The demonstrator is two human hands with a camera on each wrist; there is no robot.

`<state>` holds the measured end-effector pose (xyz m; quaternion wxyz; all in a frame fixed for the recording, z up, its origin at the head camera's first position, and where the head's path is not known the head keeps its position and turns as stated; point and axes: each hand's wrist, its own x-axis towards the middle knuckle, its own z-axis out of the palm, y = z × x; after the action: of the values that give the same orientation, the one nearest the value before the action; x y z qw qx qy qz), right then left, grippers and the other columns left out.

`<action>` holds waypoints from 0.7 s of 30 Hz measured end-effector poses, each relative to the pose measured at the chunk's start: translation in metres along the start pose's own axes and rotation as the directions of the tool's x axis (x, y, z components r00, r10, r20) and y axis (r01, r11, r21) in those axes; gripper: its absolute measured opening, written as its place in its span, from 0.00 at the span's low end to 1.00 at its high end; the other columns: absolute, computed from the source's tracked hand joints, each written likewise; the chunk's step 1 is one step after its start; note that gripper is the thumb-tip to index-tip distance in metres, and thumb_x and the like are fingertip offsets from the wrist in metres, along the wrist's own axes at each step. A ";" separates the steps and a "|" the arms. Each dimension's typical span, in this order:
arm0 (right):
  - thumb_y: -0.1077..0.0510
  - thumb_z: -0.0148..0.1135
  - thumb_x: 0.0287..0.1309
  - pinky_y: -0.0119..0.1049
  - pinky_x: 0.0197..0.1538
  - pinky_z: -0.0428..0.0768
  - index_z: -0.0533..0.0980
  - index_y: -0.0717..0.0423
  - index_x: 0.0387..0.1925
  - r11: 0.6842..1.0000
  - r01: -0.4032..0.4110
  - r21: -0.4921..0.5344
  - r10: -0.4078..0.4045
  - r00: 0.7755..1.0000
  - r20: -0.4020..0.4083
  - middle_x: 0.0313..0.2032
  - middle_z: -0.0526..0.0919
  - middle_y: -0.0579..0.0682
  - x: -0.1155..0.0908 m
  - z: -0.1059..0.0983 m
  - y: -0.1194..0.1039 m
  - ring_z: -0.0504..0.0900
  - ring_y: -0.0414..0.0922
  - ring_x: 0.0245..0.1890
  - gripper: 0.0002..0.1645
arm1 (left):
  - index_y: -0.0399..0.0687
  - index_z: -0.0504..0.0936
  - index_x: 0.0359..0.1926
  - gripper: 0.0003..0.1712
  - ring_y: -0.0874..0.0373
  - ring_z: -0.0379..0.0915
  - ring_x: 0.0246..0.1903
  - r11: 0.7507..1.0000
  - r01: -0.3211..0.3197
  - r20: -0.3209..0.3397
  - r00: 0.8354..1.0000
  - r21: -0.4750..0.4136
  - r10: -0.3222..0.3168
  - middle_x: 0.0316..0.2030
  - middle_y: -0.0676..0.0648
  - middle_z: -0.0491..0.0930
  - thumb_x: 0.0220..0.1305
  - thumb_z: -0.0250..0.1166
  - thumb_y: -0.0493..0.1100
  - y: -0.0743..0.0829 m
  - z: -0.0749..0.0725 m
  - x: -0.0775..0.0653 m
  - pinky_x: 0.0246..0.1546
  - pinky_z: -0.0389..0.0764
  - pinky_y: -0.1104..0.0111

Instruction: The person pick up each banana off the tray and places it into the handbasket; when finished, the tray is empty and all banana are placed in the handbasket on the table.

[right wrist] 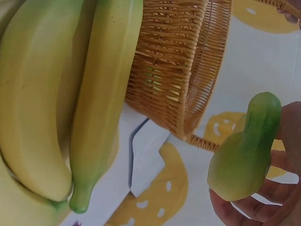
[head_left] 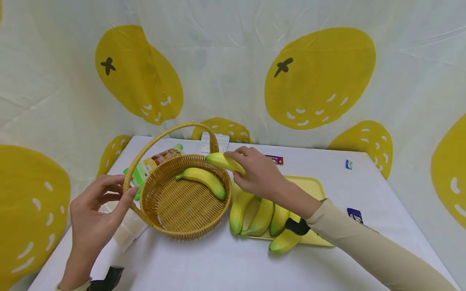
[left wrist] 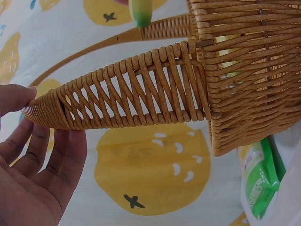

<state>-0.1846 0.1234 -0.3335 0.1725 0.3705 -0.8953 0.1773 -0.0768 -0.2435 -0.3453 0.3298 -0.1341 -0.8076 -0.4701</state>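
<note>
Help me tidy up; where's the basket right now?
In the head view, the basket is left of the yellow tray, its handle pinched by the left hand, with a banana inside.

A white table (head_left: 204, 264) carries a tray (head_left: 311, 186), packets (head_left: 354, 215) and, seemingly, the basket (head_left: 178, 208).
</note>
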 end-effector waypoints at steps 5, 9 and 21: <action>0.61 0.68 0.61 0.39 0.28 0.81 0.80 0.50 0.65 1.000 -0.013 0.000 0.013 0.998 0.058 0.53 0.84 0.53 0.012 0.012 -0.008 0.82 0.51 0.50 0.29 | 0.31 0.87 0.49 0.20 0.60 0.80 0.35 0.999 -0.032 -0.007 0.999 -0.019 0.032 0.41 0.42 0.86 0.53 0.74 0.19 0.000 0.001 0.001 0.40 0.83 0.80; 0.59 0.68 0.62 0.39 0.26 0.81 0.79 0.47 0.67 0.999 -0.031 -0.015 0.033 0.992 0.123 0.55 0.83 0.51 0.020 0.021 -0.015 0.81 0.50 0.50 0.31 | 0.32 0.88 0.49 0.21 0.60 0.80 0.34 0.999 -0.040 -0.006 0.999 -0.022 0.040 0.41 0.42 0.86 0.53 0.75 0.19 0.000 0.002 0.001 0.40 0.83 0.80; 0.59 0.66 0.65 0.38 0.23 0.79 0.77 0.47 0.71 0.998 -0.040 -0.057 0.052 0.972 0.229 0.55 0.82 0.53 0.045 0.041 -0.029 0.81 0.50 0.44 0.32 | 0.31 0.87 0.49 0.21 0.61 0.80 0.35 1.000 -0.009 0.002 1.000 0.000 0.009 0.42 0.43 0.86 0.53 0.75 0.19 0.001 0.000 0.001 0.40 0.83 0.80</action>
<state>-0.2008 0.0584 -0.3445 0.0729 0.3629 -0.9220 0.1135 -0.0775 -0.2430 -0.3441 0.3312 -0.1380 -0.8074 -0.4684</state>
